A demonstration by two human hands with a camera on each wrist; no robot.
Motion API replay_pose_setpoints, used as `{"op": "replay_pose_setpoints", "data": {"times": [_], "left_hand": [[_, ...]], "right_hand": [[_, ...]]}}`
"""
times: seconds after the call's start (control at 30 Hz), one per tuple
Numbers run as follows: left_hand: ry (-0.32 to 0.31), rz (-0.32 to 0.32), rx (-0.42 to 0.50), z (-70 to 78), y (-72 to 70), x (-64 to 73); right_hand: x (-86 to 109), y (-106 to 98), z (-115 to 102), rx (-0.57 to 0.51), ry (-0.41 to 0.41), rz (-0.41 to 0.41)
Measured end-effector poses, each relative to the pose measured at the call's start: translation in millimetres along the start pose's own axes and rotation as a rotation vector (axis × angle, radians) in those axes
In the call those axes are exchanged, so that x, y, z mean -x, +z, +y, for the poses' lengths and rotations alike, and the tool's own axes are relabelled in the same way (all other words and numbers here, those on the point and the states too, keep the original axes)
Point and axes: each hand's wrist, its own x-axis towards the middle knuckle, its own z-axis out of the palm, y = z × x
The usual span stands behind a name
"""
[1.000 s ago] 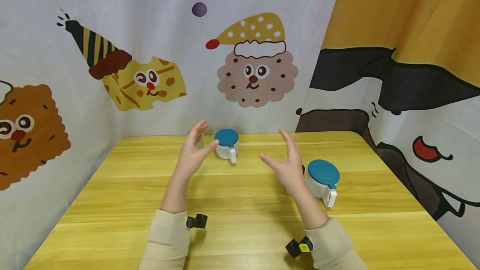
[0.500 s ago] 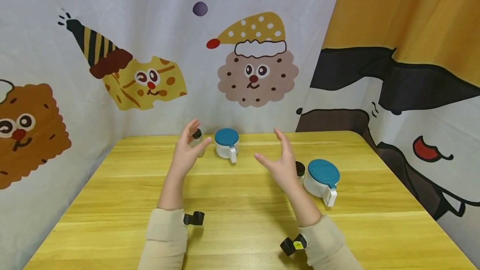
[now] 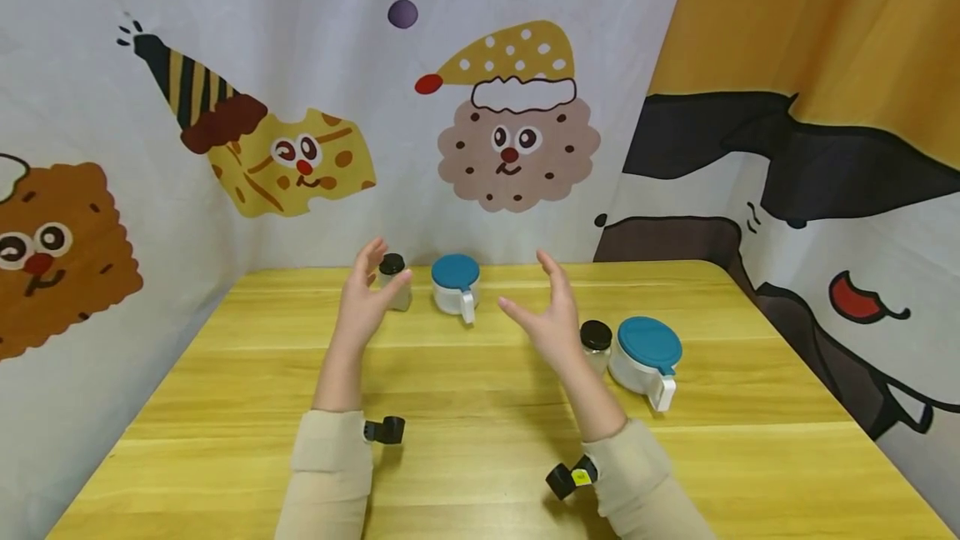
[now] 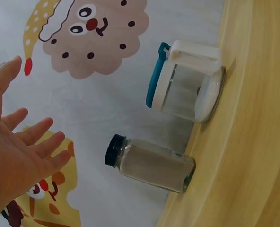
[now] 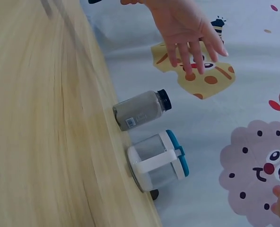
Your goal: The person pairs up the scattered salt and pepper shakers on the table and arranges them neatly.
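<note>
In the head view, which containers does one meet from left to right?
Far clear black-capped bottle, far round blue-lidded jar with white handle, near clear black-capped bottle, near round blue-lidded jar with white handle.

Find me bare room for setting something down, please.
The yellow wooden table is bare before the far round transparent blue-lidded jar, left of the left hand, and right of the near blue-lidded jar. Crowded: the far transparent black-capped bottle stands beside the far jar, the near black-capped bottle close by the near jar.
</note>
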Motion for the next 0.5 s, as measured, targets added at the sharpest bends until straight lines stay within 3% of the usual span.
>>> {"op": "replay_pose_setpoints", "data": {"times": [0.3,0.5], "left_hand": [[-0.042,-0.003,-0.005,26.5,-0.8,12.9],[-0.028,0.023,-0.011,-10.4,-1.3,-3.3]], "right_hand": [[-1.1,7,1,-0.032,0.039,-0.018],[-3.9,12,4,-0.027,0.034,-0.008]]}}
